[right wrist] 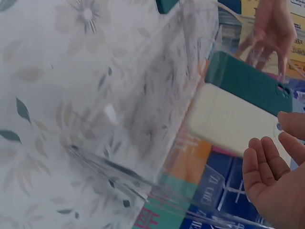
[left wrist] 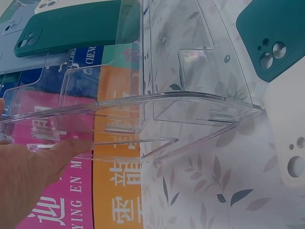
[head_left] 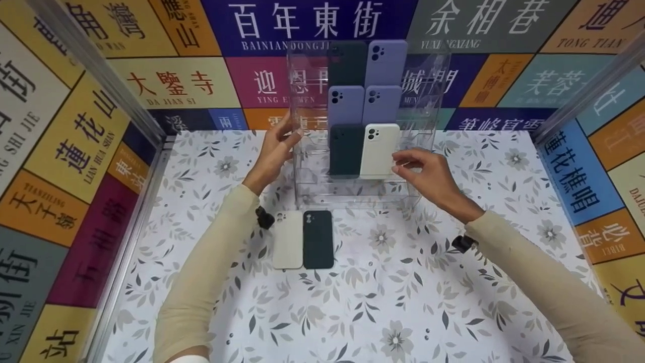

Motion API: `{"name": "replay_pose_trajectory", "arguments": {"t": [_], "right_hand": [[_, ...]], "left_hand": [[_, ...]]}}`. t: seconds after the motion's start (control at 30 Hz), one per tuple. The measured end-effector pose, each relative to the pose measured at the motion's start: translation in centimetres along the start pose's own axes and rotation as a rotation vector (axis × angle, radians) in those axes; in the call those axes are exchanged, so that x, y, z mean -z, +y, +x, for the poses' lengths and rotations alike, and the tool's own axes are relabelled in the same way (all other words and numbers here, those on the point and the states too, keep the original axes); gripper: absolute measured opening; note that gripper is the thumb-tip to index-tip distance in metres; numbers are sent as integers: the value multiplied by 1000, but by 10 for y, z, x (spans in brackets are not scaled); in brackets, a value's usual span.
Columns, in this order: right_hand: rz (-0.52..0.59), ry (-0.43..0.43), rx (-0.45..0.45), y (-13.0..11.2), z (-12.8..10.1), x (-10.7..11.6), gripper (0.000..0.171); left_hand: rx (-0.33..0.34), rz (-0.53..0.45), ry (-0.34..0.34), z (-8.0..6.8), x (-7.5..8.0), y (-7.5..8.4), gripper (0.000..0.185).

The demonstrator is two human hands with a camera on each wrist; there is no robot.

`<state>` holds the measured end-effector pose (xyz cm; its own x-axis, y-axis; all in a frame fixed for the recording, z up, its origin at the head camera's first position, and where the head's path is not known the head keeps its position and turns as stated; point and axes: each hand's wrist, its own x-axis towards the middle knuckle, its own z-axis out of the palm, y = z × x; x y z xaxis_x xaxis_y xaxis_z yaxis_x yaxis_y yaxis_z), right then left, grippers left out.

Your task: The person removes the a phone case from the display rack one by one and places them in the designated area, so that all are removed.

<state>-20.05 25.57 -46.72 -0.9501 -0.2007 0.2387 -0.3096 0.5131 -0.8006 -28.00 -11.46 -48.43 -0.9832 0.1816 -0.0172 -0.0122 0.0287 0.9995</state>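
A clear tiered display stand (head_left: 297,174) holds several phone cases in two columns. On its lowest occupied tier, a dark green phone case (head_left: 345,151) stands beside a white phone case (head_left: 379,151). My left hand (head_left: 272,156) holds the stand's left side, one finger lying along the clear panel (left wrist: 190,94) in the left wrist view. My right hand (head_left: 431,174) is at the white case's right edge, fingers bent loosely, thumb and fingertips apart. In the right wrist view, that hand (right wrist: 281,176) overlaps the case's camera-hole end; whether it touches is unclear.
Purple cases (head_left: 385,63) and another dark green case (head_left: 347,63) fill the upper tiers. On the floral tabletop (head_left: 403,292), a second white case (head_left: 288,242) and a dark green one (head_left: 318,239) lie side by side before the stand. Sign-printed walls (head_left: 181,83) enclose the back and sides.
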Motion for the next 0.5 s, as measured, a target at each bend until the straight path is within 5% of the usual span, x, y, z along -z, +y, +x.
{"name": "replay_pose_trajectory", "arguments": {"t": [0.5], "right_hand": [[-88,20,-4,-16,39,34,28]], "left_hand": [[-25,-12,3,0,-1,-2,71]]}}
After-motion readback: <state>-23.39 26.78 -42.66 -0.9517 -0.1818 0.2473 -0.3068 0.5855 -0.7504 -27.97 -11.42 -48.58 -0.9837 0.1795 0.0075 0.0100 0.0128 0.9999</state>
